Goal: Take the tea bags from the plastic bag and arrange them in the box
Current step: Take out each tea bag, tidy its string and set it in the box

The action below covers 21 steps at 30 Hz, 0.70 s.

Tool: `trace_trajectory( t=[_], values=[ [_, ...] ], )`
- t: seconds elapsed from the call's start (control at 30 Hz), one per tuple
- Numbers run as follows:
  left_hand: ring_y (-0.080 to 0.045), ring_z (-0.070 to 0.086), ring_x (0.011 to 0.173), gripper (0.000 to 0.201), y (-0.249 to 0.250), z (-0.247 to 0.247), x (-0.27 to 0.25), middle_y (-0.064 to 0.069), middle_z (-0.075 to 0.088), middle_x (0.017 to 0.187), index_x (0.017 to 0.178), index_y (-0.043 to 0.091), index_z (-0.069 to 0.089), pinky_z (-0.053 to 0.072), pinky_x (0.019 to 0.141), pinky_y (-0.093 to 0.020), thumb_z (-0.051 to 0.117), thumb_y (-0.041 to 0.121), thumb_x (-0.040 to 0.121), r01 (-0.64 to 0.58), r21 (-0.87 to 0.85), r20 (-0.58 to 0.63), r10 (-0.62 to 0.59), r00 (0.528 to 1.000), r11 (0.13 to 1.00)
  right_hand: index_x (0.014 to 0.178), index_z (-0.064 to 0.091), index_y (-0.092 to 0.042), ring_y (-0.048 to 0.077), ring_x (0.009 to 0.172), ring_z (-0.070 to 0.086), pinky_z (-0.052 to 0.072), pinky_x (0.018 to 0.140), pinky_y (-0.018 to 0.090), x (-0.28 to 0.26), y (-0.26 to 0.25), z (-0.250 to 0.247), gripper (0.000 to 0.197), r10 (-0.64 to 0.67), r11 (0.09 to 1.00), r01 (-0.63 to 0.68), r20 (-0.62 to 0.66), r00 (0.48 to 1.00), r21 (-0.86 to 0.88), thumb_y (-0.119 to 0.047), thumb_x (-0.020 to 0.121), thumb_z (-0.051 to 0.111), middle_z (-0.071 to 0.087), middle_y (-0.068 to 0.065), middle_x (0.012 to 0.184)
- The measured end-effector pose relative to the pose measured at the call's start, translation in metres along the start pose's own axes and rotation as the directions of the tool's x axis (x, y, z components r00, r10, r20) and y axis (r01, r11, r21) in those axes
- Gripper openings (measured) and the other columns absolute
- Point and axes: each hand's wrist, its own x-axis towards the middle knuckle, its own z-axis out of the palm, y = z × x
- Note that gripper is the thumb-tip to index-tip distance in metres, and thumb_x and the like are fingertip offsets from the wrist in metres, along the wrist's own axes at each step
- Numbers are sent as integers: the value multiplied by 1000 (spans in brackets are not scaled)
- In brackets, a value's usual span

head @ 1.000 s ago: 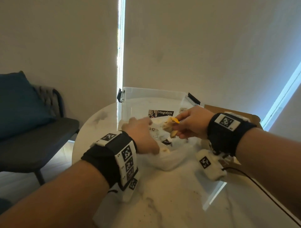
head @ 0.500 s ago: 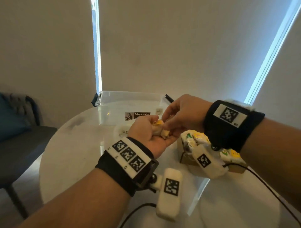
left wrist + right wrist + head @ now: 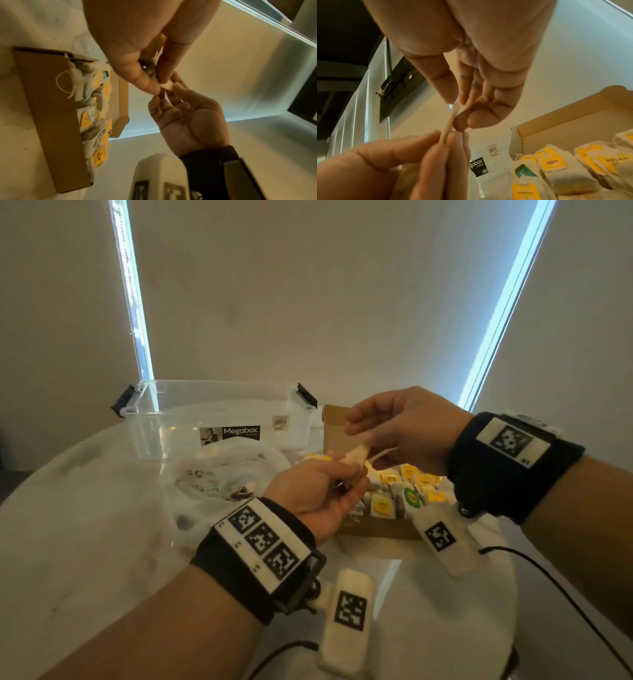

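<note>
My left hand [image 3: 346,470] hovers over the cardboard box [image 3: 376,530] and grips a small bunch of tea bags; its thumb and fingers pinch one pale tea bag [image 3: 354,455] that sticks up. The right hand [image 3: 363,446] meets it from above and pinches that bag's upper end. In the right wrist view the tea bag [image 3: 450,121] shows edge-on between the right hand [image 3: 457,102] and the left hand [image 3: 443,139]. Rows of yellow-tagged tea bags [image 3: 404,491] fill the box. The crumpled plastic bag [image 3: 219,474] lies left of the box, with a few items inside.
A clear Megabox container [image 3: 219,412] with black latches stands behind the plastic bag on the round white marble table [image 3: 85,525]. The box's lid flap [image 3: 334,429] stands upright at its far side. A black cable [image 3: 548,583] trails across the table at the right.
Both hands left the plastic bag and moved right, over the cardboard box. The tea bags went into my left hand, and the right fingers now pinch one bag's end.
</note>
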Motion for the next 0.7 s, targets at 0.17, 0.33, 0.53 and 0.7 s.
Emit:
trace_trajectory(
  t=[0.17, 0.33, 0.53, 0.7],
  values=[
    [-23, 70, 80, 21, -5, 7, -2, -21, 66, 100, 105, 7, 55, 57, 67, -33, 48, -10, 95, -13, 10, 13, 13, 1000, 1000, 108, 73, -17, 29, 78, 66, 45, 62, 35, -1, 10, -13, 30, 84, 996, -84, 32, 996, 14, -1, 88, 56, 69, 9, 114],
    [-27, 74, 78, 19, -9, 8, -2, -24, 67, 107, 115, 0, 56, 63, 63, -34, 50, -3, 97, 4, -7, 52, -3, 999, 1000, 96, 77, -22, 1, 62, 64, 51, 64, 24, -11, 20, -21, 15, -64, 935, 104, 127, 990, -339, -10, 88, 74, 75, -6, 86],
    [-31, 69, 90, 30, -12, 8, 3, -26, 63, 117, 129, 3, 51, 61, 66, -40, 47, 0, 100, 22, 0, 6, -22, 1000, 1000, 93, 74, -14, 3, 62, 67, 49, 57, 17, -10, 27, -21, 10, -114, 922, 117, 30, 993, -369, -22, 93, 69, 74, -3, 74],
    [-26, 62, 78, 17, -13, 9, 5, -16, 65, 101, 113, 13, 58, 50, 66, -37, 47, 8, 101, 63, 50, -26, -62, 998, 997, 100, 67, -8, 15, 53, 61, 46, 56, 27, -8, 25, -18, 19, -31, 991, 26, -37, 999, -133, -25, 101, 57, 69, 4, 64]
  ],
)
